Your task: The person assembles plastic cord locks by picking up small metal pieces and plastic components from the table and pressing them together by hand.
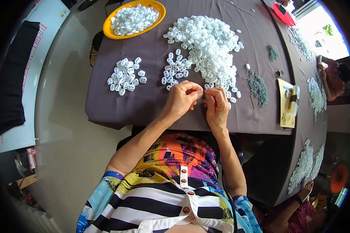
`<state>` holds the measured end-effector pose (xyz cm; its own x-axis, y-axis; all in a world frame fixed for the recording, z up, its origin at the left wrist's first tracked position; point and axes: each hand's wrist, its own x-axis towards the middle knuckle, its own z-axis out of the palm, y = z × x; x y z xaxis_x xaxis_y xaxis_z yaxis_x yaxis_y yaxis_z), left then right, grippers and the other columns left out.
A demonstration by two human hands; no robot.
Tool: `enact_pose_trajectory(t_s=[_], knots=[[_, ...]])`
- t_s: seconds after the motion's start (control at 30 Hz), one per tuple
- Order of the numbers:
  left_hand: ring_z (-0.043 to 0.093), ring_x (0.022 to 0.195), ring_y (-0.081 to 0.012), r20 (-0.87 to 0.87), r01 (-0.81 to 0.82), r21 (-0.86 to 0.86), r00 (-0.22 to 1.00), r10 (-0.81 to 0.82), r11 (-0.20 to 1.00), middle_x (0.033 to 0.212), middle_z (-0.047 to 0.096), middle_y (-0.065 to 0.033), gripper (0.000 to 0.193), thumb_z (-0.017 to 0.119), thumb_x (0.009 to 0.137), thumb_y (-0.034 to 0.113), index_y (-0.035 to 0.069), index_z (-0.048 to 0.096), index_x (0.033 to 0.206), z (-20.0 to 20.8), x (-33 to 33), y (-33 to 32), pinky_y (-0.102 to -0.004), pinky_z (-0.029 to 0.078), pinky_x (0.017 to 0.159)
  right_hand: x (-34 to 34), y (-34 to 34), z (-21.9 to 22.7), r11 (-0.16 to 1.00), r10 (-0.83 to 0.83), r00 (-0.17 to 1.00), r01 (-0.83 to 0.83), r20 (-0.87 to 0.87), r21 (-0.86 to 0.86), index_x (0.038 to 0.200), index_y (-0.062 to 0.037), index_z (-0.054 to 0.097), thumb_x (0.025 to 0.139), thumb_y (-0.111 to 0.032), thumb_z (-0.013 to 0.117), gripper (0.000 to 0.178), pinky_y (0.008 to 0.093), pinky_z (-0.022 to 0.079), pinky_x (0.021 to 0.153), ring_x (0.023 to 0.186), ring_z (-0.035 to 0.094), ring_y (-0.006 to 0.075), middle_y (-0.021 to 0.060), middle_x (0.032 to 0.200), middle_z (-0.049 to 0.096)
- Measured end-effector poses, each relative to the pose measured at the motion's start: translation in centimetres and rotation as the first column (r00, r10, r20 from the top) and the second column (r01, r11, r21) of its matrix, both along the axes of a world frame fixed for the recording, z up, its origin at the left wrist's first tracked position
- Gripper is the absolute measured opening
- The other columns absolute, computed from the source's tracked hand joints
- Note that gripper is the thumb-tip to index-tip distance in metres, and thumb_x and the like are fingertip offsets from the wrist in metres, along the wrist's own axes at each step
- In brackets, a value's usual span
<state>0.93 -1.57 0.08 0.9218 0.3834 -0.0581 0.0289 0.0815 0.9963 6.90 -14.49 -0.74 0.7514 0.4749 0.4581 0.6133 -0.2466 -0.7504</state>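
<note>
My left hand [181, 99] and my right hand [217, 105] meet above the near part of the table, fingertips almost touching. Both are closed in a pinch, and whatever lies between the fingers is too small to make out. Just beyond them spreads a big heap of small white oval plastic pieces [206, 42], many showing two holes. A looser group of the same white pieces [175, 68] lies ahead of my left hand. Farther left is a separate small pile of white pieces [124, 75]. Right of my right hand sits a pile of tiny grey-green parts [258, 88].
A yellow bowl [106, 30] of white pieces stands at the far left. Another little grey-green pile [272, 53] and a yellow booklet [284, 118] with a clear packet [294, 101] lie on the right. Co-workers [332, 77] sit by a second table [278, 194] bearing more piles.
</note>
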Motion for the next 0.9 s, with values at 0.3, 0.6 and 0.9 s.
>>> enact_pose_trajectory(t_s=[0.3,0.6,0.9], knots=[[0.055,0.053,-0.0066,-0.072,-0.030,-0.253,0.997,0.013,0.967,0.070,0.060,-0.0023,0.012,0.060,0.086,0.009,-0.001,0.062,0.091,-1.3,-1.2,0.3,-0.0208,0.049,0.044,-0.6,0.8,0.0,0.976,0.167,0.913,-0.099,-0.371,0.195,0.092,0.0007,0.057,0.088,0.002,0.048,0.010,0.0191,0.044,0.056,0.062,0.052,0.0061,0.0024,0.082,0.054],[0.054,0.053,-0.0062,-0.048,0.014,-0.229,0.999,-0.025,0.973,0.070,0.060,-0.0025,0.012,0.059,0.086,0.010,-0.001,0.062,0.091,-1.4,-1.5,0.2,-0.0199,0.048,0.044,-0.8,0.7,0.0,0.974,0.212,0.911,-0.171,-0.354,0.146,0.093,0.0017,0.057,0.086,0.005,0.049,0.011,0.0198,0.046,0.059,0.064,0.055,0.0066,0.0030,0.083,0.055],[0.054,0.052,-0.0057,-0.086,0.001,-0.153,0.996,-0.015,0.988,0.070,0.060,-0.0023,0.013,0.058,0.087,0.010,-0.001,0.061,0.091,-1.1,-1.5,0.1,-0.0200,0.048,0.044,-0.6,0.4,-0.3,0.965,0.244,0.881,-0.177,-0.407,0.195,0.093,0.0001,0.058,0.086,0.005,0.050,0.012,0.0198,0.046,0.061,0.065,0.054,0.0061,0.0011,0.080,0.056]])
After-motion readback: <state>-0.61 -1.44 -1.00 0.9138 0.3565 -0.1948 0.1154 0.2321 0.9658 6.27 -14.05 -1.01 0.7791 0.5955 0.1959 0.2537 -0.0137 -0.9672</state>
